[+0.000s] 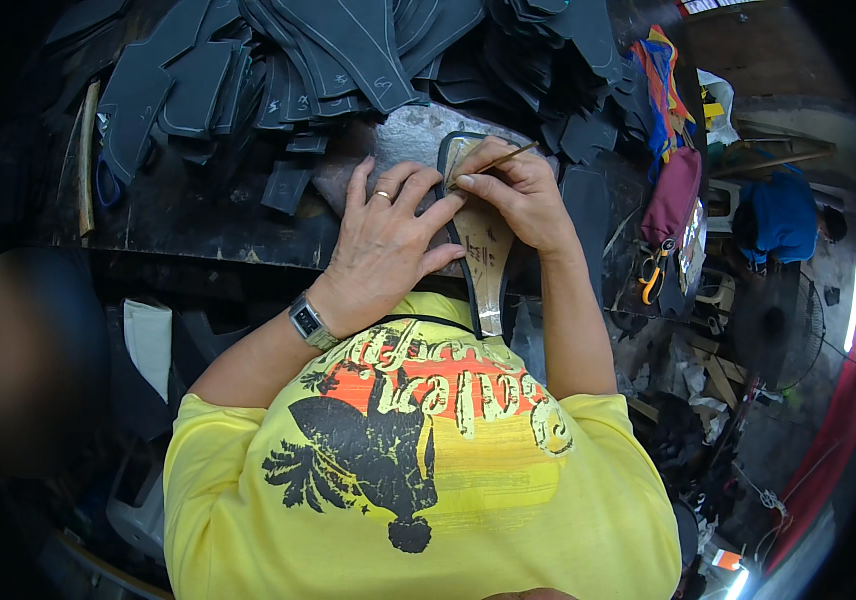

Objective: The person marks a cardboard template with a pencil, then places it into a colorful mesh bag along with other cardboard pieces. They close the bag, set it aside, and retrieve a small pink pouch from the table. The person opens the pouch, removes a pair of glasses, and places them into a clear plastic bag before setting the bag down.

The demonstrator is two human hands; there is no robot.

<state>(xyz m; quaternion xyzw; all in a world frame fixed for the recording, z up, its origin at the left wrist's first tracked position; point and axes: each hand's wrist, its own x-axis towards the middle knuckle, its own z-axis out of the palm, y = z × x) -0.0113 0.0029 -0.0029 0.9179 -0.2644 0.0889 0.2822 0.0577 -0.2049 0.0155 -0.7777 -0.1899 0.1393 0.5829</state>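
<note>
The left hand (383,245), with a ring on one finger and a silver wristwatch (309,322) at the wrist, lies flat and spread on the dark worn table (198,215). Its fingertips press against the black-edged rim of a long tan shoe insole with a dark border (483,255); the grip is open, pinning rather than clasping. The insole runs from the middle of the table toward the person's chest, its near end overhanging the table edge above the yellow printed T-shirt (418,470).

The right hand (518,190) rests on the upper part of the insole, its grip closed around a thin wooden-handled brush (496,162). The brush slants up to the right, and its lower tip meets the insole near the top end.

Behind the hands, a heap of dark grey shoe-upper pieces with pale stitching (328,55) covers the far side of the table. To the right hang a maroon fabric bag (673,195) and orange-handled scissors (654,272), with a blue cloth bundle (778,215) further right. A white folded cloth (150,340) sits below the table on the left.
</note>
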